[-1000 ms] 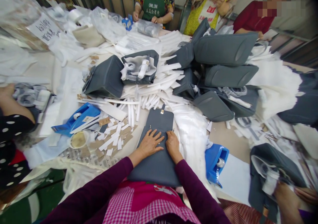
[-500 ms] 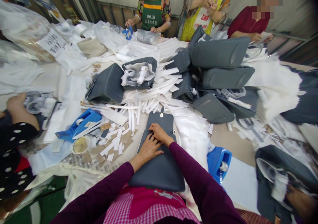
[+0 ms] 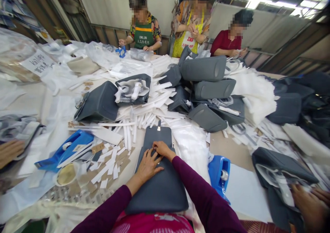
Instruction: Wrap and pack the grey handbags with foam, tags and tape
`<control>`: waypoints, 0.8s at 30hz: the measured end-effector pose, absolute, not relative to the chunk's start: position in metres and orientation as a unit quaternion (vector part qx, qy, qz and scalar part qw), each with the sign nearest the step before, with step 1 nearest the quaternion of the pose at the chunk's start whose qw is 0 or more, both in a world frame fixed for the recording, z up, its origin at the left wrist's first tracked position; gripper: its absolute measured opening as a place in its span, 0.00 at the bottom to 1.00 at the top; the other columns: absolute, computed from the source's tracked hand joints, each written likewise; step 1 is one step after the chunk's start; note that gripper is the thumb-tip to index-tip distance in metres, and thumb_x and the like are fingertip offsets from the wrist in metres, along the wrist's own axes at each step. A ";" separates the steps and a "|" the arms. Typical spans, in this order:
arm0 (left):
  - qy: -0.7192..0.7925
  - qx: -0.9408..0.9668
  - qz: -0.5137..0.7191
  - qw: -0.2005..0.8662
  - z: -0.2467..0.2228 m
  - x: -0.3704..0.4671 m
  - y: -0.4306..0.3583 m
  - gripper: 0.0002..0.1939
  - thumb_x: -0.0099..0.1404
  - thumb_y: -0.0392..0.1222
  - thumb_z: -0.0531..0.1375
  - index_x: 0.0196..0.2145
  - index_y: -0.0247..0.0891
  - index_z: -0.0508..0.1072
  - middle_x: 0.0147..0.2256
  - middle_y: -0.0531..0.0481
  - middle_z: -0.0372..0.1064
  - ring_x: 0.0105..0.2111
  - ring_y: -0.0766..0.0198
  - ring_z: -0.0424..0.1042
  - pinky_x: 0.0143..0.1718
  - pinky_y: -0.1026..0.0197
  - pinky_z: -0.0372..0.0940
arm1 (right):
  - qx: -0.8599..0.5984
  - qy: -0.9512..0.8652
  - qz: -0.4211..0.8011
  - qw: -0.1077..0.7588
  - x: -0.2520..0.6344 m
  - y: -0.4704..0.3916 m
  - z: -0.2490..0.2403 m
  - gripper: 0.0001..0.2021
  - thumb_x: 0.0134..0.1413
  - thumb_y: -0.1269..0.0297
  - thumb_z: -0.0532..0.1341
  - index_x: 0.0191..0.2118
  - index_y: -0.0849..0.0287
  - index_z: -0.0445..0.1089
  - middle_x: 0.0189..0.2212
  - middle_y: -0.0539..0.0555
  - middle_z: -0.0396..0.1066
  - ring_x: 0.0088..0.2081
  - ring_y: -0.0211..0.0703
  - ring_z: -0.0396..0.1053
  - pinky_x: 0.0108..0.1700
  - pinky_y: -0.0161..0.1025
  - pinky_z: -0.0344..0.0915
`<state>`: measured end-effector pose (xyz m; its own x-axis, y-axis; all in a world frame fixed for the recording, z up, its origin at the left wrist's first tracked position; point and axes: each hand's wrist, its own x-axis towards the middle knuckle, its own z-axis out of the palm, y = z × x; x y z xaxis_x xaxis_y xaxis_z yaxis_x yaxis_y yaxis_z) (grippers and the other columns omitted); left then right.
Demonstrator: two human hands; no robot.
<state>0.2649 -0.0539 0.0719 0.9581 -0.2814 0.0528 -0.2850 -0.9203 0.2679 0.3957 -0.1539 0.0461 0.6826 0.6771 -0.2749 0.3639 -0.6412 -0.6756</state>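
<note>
A dark blue-grey handbag lies flat in front of me, its narrower flap pointing away and a small gold clasp near the flap's far end. My left hand rests on the bag with its fingers spread, the fingertips close to my right hand. Bent and drawn together, the fingers of my right hand press at the middle of the bag, where the flap meets the body. Whatever is under those fingertips is too small and covered to make out.
Several grey bags are piled beyond, among white foam strips. Blue tape dispensers stand on both sides; paper scraps lie at left. A co-worker's hand handles a bag at right, another hand at left. Three people work opposite.
The camera view has tilted up and turned right, so the scene sits lower and further left. Both my hands stay at the same part of the bag, with only slight finger movement.
</note>
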 end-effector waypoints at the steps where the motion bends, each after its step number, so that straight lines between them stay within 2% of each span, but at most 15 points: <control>1: -0.147 0.979 0.003 0.139 0.072 0.265 -0.054 0.28 0.63 0.60 0.58 0.58 0.50 0.67 0.56 0.45 0.63 0.60 0.44 0.55 0.60 0.39 0.50 | -0.870 -0.290 0.249 0.310 0.393 -0.158 0.046 0.07 0.53 0.76 0.58 0.33 0.59 0.73 0.33 0.52 0.71 0.35 0.38 0.66 0.39 0.33 0.60; 5: -0.150 0.980 -0.003 0.131 0.073 0.267 -0.054 0.27 0.64 0.59 0.58 0.57 0.49 0.68 0.56 0.44 0.65 0.58 0.45 0.58 0.59 0.40 0.52 | -0.887 -0.232 0.184 0.355 0.381 -0.180 0.055 0.09 0.54 0.78 0.56 0.33 0.59 0.71 0.37 0.54 0.69 0.43 0.41 0.64 0.49 0.37 0.59; 8: -0.156 0.981 0.003 0.116 0.069 0.269 -0.052 0.27 0.65 0.57 0.57 0.60 0.50 0.66 0.57 0.45 0.66 0.58 0.43 0.59 0.58 0.40 0.53 | -0.892 -0.177 0.143 0.389 0.372 -0.202 0.066 0.09 0.55 0.77 0.55 0.34 0.59 0.70 0.37 0.53 0.69 0.45 0.41 0.64 0.51 0.38 0.58; 12: -0.167 0.980 0.014 0.104 0.059 0.273 -0.050 0.26 0.66 0.57 0.57 0.59 0.53 0.66 0.56 0.46 0.68 0.57 0.41 0.61 0.56 0.41 0.55 | -0.885 -0.104 0.127 0.435 0.351 -0.232 0.077 0.07 0.54 0.75 0.56 0.32 0.59 0.69 0.32 0.50 0.70 0.38 0.39 0.66 0.43 0.35 0.60; 16: -0.173 0.981 0.015 0.092 0.054 0.276 -0.050 0.26 0.65 0.58 0.57 0.59 0.54 0.67 0.56 0.47 0.68 0.57 0.41 0.62 0.55 0.42 0.57 | -0.856 -0.055 0.144 0.494 0.321 -0.257 0.098 0.07 0.53 0.74 0.56 0.27 0.59 0.67 0.24 0.47 0.66 0.29 0.36 0.64 0.33 0.32 0.57; 18: -0.173 0.981 0.015 0.084 0.054 0.277 -0.050 0.26 0.65 0.58 0.57 0.59 0.53 0.67 0.56 0.47 0.68 0.57 0.42 0.62 0.55 0.43 0.57 | -0.786 -0.017 0.193 0.587 0.307 -0.265 0.128 0.10 0.55 0.67 0.56 0.23 0.59 0.65 0.19 0.46 0.61 0.24 0.35 0.58 0.29 0.32 0.54; 20: -0.172 0.982 0.010 0.079 0.056 0.278 -0.050 0.26 0.65 0.57 0.57 0.59 0.53 0.67 0.56 0.48 0.68 0.57 0.42 0.61 0.55 0.43 0.57 | -0.657 0.011 0.258 0.709 0.293 -0.275 0.175 0.17 0.58 0.56 0.56 0.21 0.58 0.63 0.17 0.46 0.57 0.20 0.34 0.53 0.26 0.33 0.51; 22: -0.168 0.983 -0.002 0.074 0.059 0.279 -0.051 0.24 0.65 0.56 0.57 0.58 0.54 0.68 0.56 0.49 0.68 0.57 0.43 0.62 0.56 0.43 0.57 | -0.550 -0.033 0.283 0.785 0.277 -0.292 0.230 0.16 0.56 0.51 0.59 0.27 0.58 0.69 0.22 0.49 0.64 0.23 0.36 0.59 0.29 0.34 0.57; 24: -0.163 0.984 -0.014 0.071 0.062 0.279 -0.052 0.24 0.65 0.57 0.56 0.57 0.54 0.69 0.57 0.49 0.68 0.57 0.44 0.62 0.55 0.44 0.57 | -0.543 -0.097 0.287 0.783 0.257 -0.317 0.278 0.14 0.55 0.50 0.60 0.36 0.56 0.74 0.26 0.53 0.67 0.29 0.40 0.66 0.33 0.37 0.62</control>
